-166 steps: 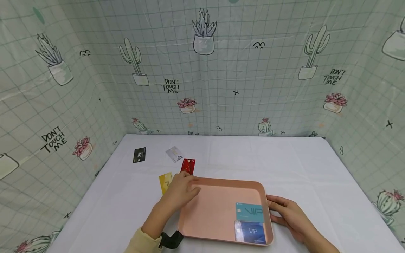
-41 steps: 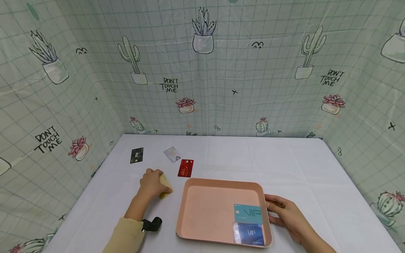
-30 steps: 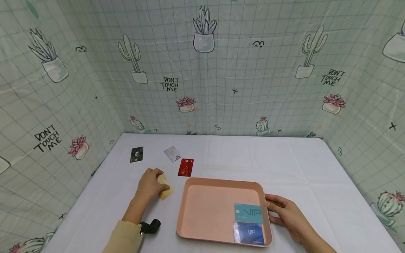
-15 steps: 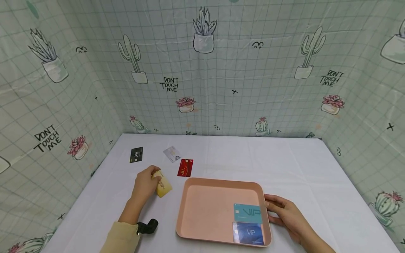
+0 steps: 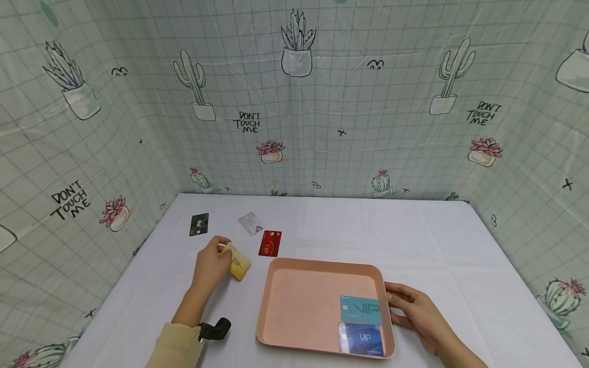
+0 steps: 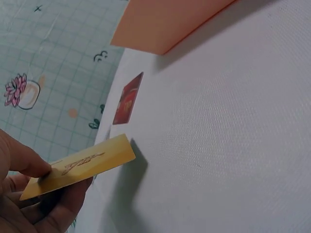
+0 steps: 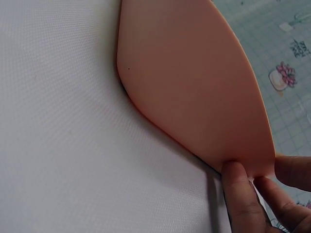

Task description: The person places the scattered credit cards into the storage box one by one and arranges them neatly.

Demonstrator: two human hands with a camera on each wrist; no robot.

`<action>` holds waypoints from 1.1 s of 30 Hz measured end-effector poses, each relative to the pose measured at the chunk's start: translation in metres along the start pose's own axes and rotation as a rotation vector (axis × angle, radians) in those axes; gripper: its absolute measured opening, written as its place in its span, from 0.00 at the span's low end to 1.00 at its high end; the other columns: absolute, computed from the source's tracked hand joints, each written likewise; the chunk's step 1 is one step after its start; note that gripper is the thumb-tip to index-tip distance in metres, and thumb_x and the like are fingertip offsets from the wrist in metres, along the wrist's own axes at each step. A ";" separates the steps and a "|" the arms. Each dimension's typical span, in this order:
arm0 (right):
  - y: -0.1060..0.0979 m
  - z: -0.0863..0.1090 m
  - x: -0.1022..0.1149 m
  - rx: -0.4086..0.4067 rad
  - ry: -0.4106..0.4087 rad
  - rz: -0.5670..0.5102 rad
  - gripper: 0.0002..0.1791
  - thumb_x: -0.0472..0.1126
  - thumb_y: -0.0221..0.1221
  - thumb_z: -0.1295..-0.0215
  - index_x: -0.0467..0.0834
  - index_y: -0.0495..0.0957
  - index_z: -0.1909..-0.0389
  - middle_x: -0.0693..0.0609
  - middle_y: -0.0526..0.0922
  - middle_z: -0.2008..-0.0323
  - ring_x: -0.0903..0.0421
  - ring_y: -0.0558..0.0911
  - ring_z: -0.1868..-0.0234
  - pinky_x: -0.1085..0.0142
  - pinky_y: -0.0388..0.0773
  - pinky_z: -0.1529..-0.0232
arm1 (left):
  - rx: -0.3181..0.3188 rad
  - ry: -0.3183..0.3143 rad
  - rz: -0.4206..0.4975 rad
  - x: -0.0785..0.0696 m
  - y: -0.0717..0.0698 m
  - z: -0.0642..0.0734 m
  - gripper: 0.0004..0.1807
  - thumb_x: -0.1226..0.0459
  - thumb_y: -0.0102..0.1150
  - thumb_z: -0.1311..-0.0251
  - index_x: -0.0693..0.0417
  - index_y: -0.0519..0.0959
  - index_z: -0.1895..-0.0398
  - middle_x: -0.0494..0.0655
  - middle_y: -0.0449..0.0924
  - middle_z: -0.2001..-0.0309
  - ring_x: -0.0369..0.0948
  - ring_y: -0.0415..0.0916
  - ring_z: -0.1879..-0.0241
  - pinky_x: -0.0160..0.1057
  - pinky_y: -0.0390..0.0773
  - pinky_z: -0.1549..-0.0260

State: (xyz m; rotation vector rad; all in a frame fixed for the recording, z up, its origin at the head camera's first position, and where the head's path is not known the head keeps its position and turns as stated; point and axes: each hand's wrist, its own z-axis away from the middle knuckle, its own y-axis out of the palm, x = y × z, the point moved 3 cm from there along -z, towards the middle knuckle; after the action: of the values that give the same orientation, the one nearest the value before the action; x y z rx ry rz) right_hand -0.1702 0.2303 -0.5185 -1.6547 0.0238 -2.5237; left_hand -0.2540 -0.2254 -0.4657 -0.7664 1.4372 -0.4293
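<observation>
One yellow card (image 5: pixel 239 263), pinched by one end between thumb and fingers of the left hand (image 5: pixel 209 266), tilted and off the table (image 5: pixel 460 245). One pink tray (image 5: pixel 303 306), between the hands; right hand (image 5: pixel 416 312) with fingers gently bent, tips against its outer wall. One teal card (image 5: pixel 361 309) and one blue card (image 5: pixel 361 339), inside it, nearest the right hand. One red card (image 5: pixel 270 243), one silver card (image 5: pixel 250 223), one black card (image 5: pixel 199 224), flat beyond the left hand. Possible faults: yellow card pivoting or slipping, being gripped only at one end; its free corner catching the raised rim if carried low; tray skidding if the right hand pushes. Open room: uncovered tray floor toward the left hand; a gap between yellow card and rim.
</observation>
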 end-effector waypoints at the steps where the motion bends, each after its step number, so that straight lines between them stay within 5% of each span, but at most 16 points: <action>1: 0.000 0.000 0.000 -0.001 0.000 0.001 0.35 0.47 0.61 0.25 0.32 0.65 0.26 0.42 0.82 0.39 0.56 0.85 0.46 0.61 0.86 0.53 | -0.003 -0.008 0.013 0.001 0.000 -0.001 0.17 0.66 0.52 0.31 0.62 0.76 0.42 0.64 0.84 0.51 0.51 0.81 0.57 0.36 0.74 0.67; 14: 0.000 0.000 0.000 -0.006 0.001 0.004 0.35 0.47 0.60 0.25 0.31 0.64 0.26 0.40 0.81 0.37 0.55 0.85 0.45 0.59 0.86 0.51 | 0.002 -0.084 0.179 0.005 0.000 -0.005 0.16 0.64 0.48 0.33 0.65 0.74 0.47 0.69 0.85 0.50 0.49 0.86 0.61 0.33 0.82 0.71; 22: 0.001 0.000 0.000 -0.006 0.001 0.006 0.36 0.47 0.61 0.25 0.31 0.63 0.26 0.40 0.80 0.37 0.54 0.85 0.44 0.59 0.86 0.51 | 0.016 -0.132 0.233 0.005 -0.001 -0.004 0.18 0.64 0.49 0.34 0.66 0.74 0.46 0.69 0.83 0.50 0.49 0.84 0.58 0.32 0.78 0.71; 33: 0.001 0.002 0.001 -0.001 0.001 -0.002 0.36 0.47 0.60 0.25 0.31 0.63 0.25 0.41 0.81 0.37 0.55 0.85 0.45 0.60 0.86 0.51 | 0.103 -0.155 0.498 0.002 0.004 -0.004 0.15 0.68 0.50 0.28 0.68 0.67 0.44 0.65 0.76 0.48 0.46 0.77 0.54 0.30 0.80 0.65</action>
State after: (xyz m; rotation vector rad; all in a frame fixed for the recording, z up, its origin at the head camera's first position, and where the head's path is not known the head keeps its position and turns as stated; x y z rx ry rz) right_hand -0.1690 0.2296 -0.5173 -1.6546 0.0229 -2.5266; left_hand -0.2581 -0.2244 -0.4695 -0.3308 1.3898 -0.0564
